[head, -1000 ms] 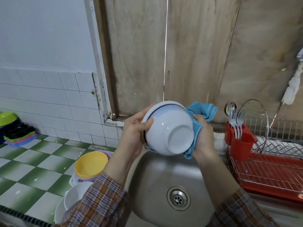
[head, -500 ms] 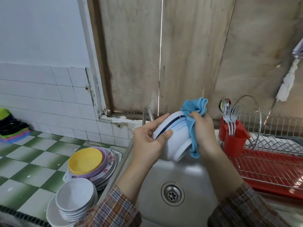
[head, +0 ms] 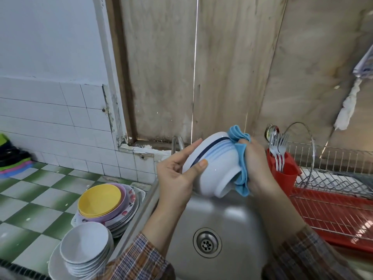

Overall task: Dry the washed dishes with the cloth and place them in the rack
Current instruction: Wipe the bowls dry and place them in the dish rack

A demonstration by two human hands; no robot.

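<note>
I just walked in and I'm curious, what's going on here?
A person is drying a white bowl over the sink. The left hand holds the bowl by its rim, and the right hand presses a blue cloth against its outside. On the tiled counter to the left sit stacks of dishes. The red rack on the right has forks in its cup.

"What changed with the bowl [head: 214, 166]?"
"It turned. Its foot faced us a second ago and now points toward the sink's [head: 232, 217] right edge."
"And the cloth [head: 241, 158]?"
"The right hand [head: 259, 168] slid it round onto the foot."
</note>
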